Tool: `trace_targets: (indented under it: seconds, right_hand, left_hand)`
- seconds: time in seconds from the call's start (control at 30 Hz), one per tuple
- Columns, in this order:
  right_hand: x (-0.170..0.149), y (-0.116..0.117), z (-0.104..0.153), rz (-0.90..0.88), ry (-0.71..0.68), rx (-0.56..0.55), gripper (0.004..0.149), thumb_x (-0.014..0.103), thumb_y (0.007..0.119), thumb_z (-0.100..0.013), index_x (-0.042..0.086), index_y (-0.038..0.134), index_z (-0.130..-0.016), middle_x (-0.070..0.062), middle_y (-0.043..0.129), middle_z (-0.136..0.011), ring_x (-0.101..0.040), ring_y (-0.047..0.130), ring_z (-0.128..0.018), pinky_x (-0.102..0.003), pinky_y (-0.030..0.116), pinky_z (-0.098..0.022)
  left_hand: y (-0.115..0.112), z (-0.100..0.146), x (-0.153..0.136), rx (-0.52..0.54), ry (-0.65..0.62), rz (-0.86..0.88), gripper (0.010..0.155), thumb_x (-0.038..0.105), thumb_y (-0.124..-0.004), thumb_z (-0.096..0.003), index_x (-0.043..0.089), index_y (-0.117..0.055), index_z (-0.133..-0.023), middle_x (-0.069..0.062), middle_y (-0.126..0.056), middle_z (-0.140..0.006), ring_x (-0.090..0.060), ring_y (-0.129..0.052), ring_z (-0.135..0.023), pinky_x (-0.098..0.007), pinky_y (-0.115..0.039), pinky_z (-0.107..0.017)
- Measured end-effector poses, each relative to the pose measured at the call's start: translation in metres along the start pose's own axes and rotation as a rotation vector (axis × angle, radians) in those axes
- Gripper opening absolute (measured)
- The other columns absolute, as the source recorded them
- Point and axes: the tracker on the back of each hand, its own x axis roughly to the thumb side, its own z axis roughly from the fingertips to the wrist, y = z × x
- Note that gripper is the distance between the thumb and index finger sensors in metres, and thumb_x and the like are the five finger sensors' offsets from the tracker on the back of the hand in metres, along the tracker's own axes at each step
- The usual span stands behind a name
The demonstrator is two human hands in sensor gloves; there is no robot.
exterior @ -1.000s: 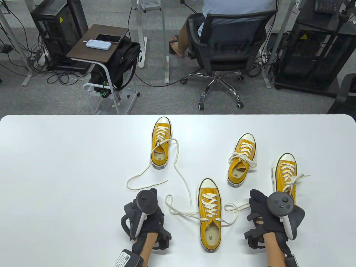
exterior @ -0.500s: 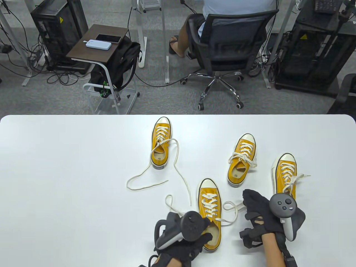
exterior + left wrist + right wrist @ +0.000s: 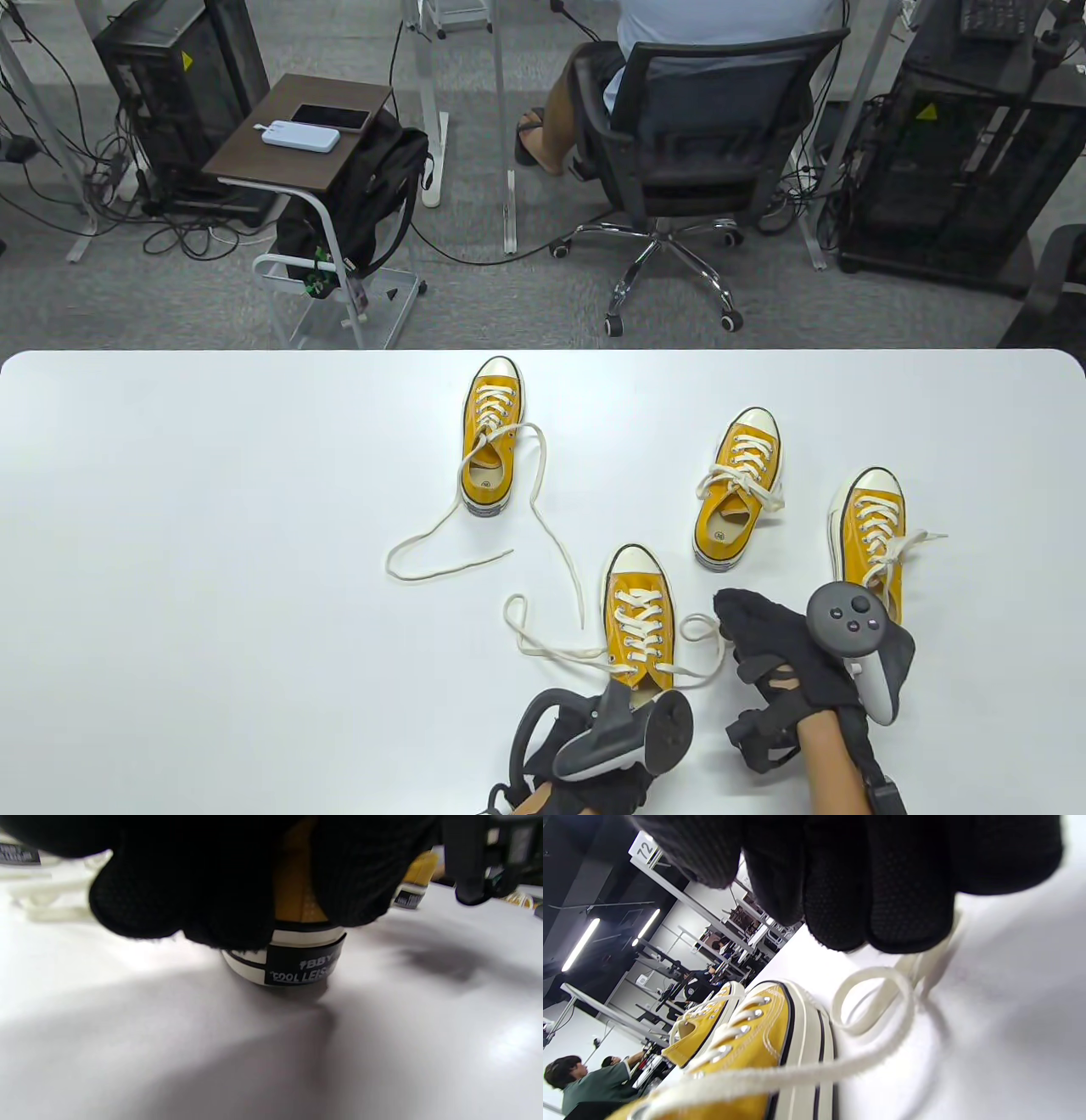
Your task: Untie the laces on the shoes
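Nearest yellow canvas sneaker [image 3: 640, 632] with loose cream laces [image 3: 551, 649] at the white bench [image 3: 212, 552] front edge, left hand [image 3: 607, 747] fingers [image 3: 178, 895] curled round its heel, right hand [image 3: 785, 654] fingers [image 3: 878, 891] together over a lace loop, grip unclear, four yellow sneakers counted, two untied.

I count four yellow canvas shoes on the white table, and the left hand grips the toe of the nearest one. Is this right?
Not quite. The four yellow canvas shoes on the white table are right, but the left hand grips the heel of the nearest shoe, not the toe. The left wrist view shows the gloved fingers over the heel end with its black label, and the table view shows the white toe cap pointing away, untouched.
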Motion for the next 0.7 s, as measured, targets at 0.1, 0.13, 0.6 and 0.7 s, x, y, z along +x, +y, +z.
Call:
trace_targets:
  seconds: [0.1,0.13,0.6,0.7]
  right_hand:
    - [0.0,0.0,0.0,0.004,-0.011,0.013,0.05,0.042,0.076,-0.048,0.011,0.084,-0.087,-0.025,0.093,-0.079,-0.044,0.095,-0.051,-0.058,0.079,-0.037]
    - [0.0,0.0,-0.001,0.007,-0.015,0.013,0.051,0.042,0.076,-0.048,0.011,0.084,-0.087,-0.026,0.093,-0.079,-0.044,0.095,-0.052,-0.058,0.079,-0.037]
    - [0.001,0.0,-0.002,-0.001,-0.028,0.009,0.051,0.042,0.076,-0.048,0.012,0.084,-0.088,-0.026,0.091,-0.081,-0.045,0.094,-0.053,-0.058,0.078,-0.038]
    - [0.001,0.0,-0.003,0.0,-0.03,0.01,0.051,0.042,0.076,-0.048,0.012,0.084,-0.088,-0.026,0.091,-0.081,-0.045,0.094,-0.054,-0.058,0.078,-0.038]
  left_hand:
    - [0.017,0.014,-0.005,0.154,0.051,0.041,0.042,0.05,-0.078,-0.0464,0.032,-0.093,-0.081,-0.005,-0.104,-0.058,-0.029,-0.101,-0.046,-0.04,-0.085,-0.03]
    - [0.022,0.017,-0.01,0.19,0.069,0.077,0.042,0.049,-0.078,-0.0464,0.031,-0.093,-0.081,-0.006,-0.103,-0.059,-0.029,-0.101,-0.047,-0.041,-0.085,-0.03]
    - [0.082,-0.006,-0.067,0.382,0.246,0.203,0.041,0.042,-0.078,-0.0462,0.031,-0.092,-0.083,-0.012,-0.099,-0.067,-0.037,-0.096,-0.056,-0.044,-0.083,-0.036]
    - [0.096,-0.021,-0.075,0.412,0.275,0.173,0.041,0.042,-0.078,-0.046,0.031,-0.092,-0.083,-0.011,-0.099,-0.067,-0.037,-0.095,-0.057,-0.044,-0.083,-0.037]
